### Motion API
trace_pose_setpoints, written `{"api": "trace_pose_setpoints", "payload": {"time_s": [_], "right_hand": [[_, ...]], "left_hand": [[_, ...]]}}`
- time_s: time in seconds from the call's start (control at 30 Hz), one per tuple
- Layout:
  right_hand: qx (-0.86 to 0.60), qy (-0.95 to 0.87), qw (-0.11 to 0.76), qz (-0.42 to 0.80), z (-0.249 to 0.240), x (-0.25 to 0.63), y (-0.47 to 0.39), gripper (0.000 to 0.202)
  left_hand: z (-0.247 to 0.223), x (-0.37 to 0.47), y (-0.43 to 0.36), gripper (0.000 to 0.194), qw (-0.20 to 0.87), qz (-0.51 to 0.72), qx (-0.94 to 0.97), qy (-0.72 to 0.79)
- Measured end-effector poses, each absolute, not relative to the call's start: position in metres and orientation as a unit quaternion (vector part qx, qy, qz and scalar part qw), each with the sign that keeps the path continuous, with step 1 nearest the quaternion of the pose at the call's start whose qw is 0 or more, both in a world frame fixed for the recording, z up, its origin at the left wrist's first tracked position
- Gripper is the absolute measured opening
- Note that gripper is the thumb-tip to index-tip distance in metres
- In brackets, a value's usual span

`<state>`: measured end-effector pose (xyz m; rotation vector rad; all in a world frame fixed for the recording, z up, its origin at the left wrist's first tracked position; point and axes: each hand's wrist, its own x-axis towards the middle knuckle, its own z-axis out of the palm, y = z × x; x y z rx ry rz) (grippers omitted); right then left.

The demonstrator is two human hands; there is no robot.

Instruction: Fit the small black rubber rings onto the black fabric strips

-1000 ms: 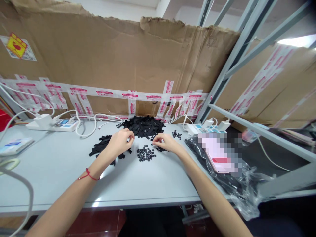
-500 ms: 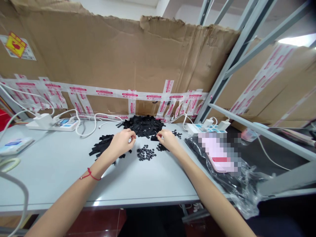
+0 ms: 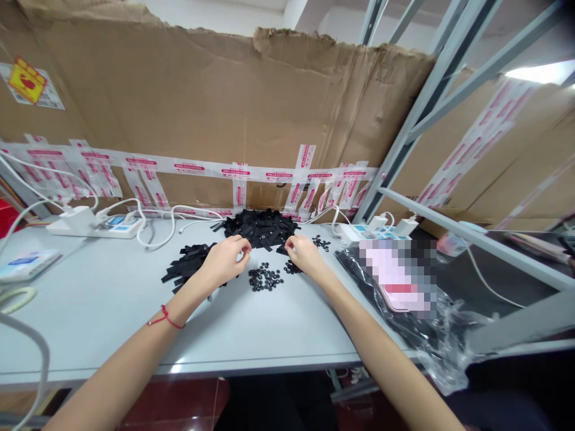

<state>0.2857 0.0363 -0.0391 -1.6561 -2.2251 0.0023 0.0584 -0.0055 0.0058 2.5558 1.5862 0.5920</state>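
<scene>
My left hand (image 3: 229, 258) is above the table with thumb and fingers curled together in a pinch. What it holds, if anything, is too small to make out. Beneath and beside it lies a loose heap of black strips (image 3: 186, 266). My right hand (image 3: 303, 252) is closed at the fingertips on a short black strip (image 3: 281, 249), whose end sticks out to the left. Between the hands is a cluster of small black round snap-like pieces (image 3: 266, 278). More small black pieces (image 3: 291, 267) lie partly hidden under the right hand. A bigger pile of black strips (image 3: 260, 227) is behind both hands.
Small dark ring-like parts (image 3: 321, 242) are right of the right hand. White power strips (image 3: 119, 226) and cables line the table's back, before a taped cardboard sheet (image 3: 215, 108). A partly blurred pink object (image 3: 395, 281) rests on a plastic bag (image 3: 449, 335) at the right.
The left hand has shifted slightly to the right, its fingers curling a little differently. The right hand has barely moved, and the strip at its fingertips now sits at a slightly different angle.
</scene>
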Motion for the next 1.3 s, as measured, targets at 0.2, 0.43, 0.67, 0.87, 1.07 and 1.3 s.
{"api": "trace_pose_setpoints", "payload": {"time_s": [0.2, 0.43, 0.67, 0.87, 1.07, 1.3], "right_hand": [[-0.609, -0.780, 0.144, 0.005, -0.042, 0.290, 0.039, 0.018], [-0.511, -0.765, 0.332, 0.210, -0.028, 0.281, 0.027, 0.016], [-0.333, -0.695, 0.312, 0.555, -0.021, 0.269, 0.008, 0.027], [-0.315, -0.680, 0.310, 0.585, -0.018, 0.271, 0.007, 0.031], [-0.312, -0.686, 0.341, 0.562, -0.008, 0.273, 0.003, 0.022], [-0.353, -0.770, 0.352, 0.398, -0.015, 0.264, -0.001, 0.016]], "left_hand": [[0.005, 0.060, -0.005, 0.021, 0.036, 0.195, 0.837, 0.509], [0.001, 0.061, -0.005, 0.024, 0.058, 0.259, 0.828, 0.493], [0.008, 0.070, -0.012, 0.024, 0.207, 0.332, 0.823, 0.411], [0.008, 0.070, -0.011, 0.025, 0.269, 0.357, 0.779, 0.439], [0.000, 0.062, 0.000, 0.034, 0.348, 0.314, 0.760, 0.450], [-0.003, 0.064, 0.000, 0.033, 0.402, 0.262, 0.778, 0.405]]}}
